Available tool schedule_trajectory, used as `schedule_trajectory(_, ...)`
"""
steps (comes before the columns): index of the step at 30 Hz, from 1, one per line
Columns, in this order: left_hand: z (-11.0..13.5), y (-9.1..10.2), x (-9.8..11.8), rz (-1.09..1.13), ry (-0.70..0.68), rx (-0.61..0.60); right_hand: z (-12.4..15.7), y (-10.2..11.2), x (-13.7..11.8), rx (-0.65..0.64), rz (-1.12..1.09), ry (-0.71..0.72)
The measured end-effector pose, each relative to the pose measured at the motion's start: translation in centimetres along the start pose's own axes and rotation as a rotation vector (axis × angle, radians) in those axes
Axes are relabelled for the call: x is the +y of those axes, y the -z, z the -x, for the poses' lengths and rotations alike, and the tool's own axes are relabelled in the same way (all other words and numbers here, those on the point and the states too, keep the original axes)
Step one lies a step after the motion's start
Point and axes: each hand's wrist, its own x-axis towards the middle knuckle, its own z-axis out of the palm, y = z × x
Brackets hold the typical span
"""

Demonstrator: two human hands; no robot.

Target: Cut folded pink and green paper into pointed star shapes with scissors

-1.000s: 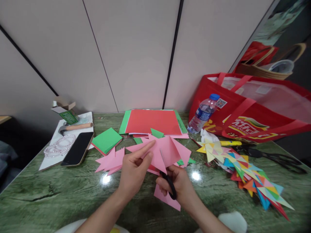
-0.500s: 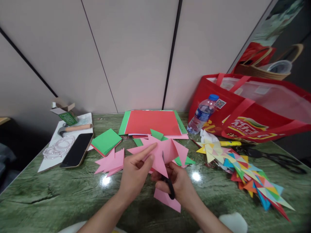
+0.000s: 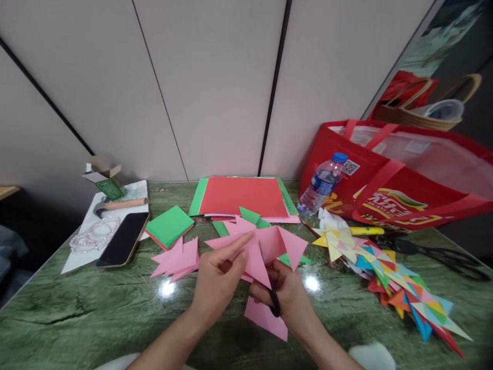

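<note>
My left hand (image 3: 220,280) pinches a folded pink paper sheet (image 3: 265,246), held up just over the green marble table (image 3: 96,308). My right hand (image 3: 287,293) grips black-handled scissors (image 3: 272,295), and their blade runs up into the pink sheet. A cut-off pink piece (image 3: 266,318) lies under my right hand. A fan of pink paper triangles (image 3: 177,257) lies to the left of my hands.
A red sheet on a paper stack (image 3: 242,196) lies at the back, green squares (image 3: 169,224) left of it. Phone (image 3: 123,239), bead bracelets (image 3: 90,234) and hammer (image 3: 115,204) lie far left. Water bottle (image 3: 321,184), red bag (image 3: 408,174), multicoloured paper chain (image 3: 389,272) and second scissors (image 3: 439,253) are right.
The scissors have closed further and moved up into the pink sheet. Both hands and the sheet shifted slightly right.
</note>
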Motion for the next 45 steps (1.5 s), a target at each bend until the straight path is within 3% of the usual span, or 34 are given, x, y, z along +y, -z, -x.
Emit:
schedule_trajectory(26,-0.2,-0.1,0.9,-0.013,-0.044,0.034,-0.4,0.5,0.6,-0.013,0.013,-0.002)
schedule_trajectory(41,-0.2,-0.2,0.7,-0.012,-0.011,0.014,-0.4,0.3,0.4,0.011,0.181,0.001)
schedule_trajectory(45,-0.2,-0.1,0.4,-0.015,0.004,0.023,-0.6,0.4,0.5,-0.058,0.146,0.007)
